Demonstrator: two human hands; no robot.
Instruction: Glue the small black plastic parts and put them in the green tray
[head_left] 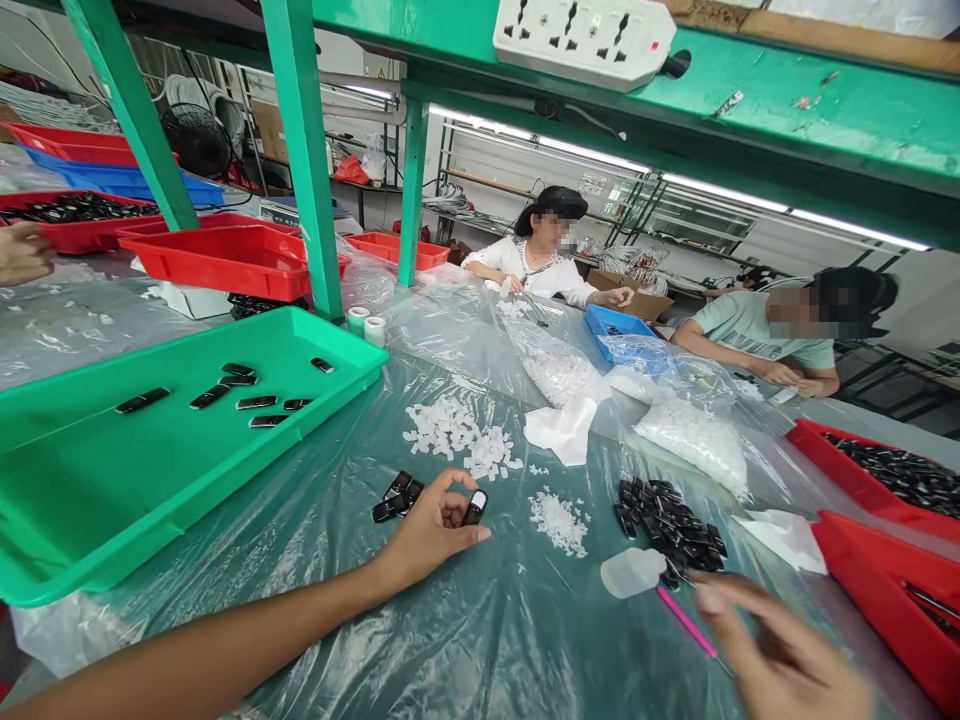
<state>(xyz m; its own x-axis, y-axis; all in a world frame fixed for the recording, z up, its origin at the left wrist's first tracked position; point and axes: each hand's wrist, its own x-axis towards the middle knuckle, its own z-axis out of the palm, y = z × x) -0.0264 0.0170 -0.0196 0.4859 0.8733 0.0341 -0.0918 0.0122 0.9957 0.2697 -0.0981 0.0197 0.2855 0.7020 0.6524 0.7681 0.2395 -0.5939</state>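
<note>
My left hand [431,530] is closed on a small black plastic casing [475,507] with a white patch near its top, pinched between thumb and fingers. Beside that hand lie several similar black casings [397,495]. My right hand [780,640], smeared by motion, is at the lower right, and whether it holds anything is unclear. Close to its fingertips are a translucent squeeze bottle [632,573] lying on its side and a pink-handled tool [686,620]. A heap of black casings [667,525] sits just beyond the bottle. Small white pieces [559,522] lie between my hands.
A green tray [300,440] with several black casings stands at left. Larger white pieces [457,432] and white paper [561,430] lie ahead. Red bins [862,560] line the right edge. Green shelf posts [300,150] rise at left. Two people sit across the table; another person's hand [22,253] shows far left.
</note>
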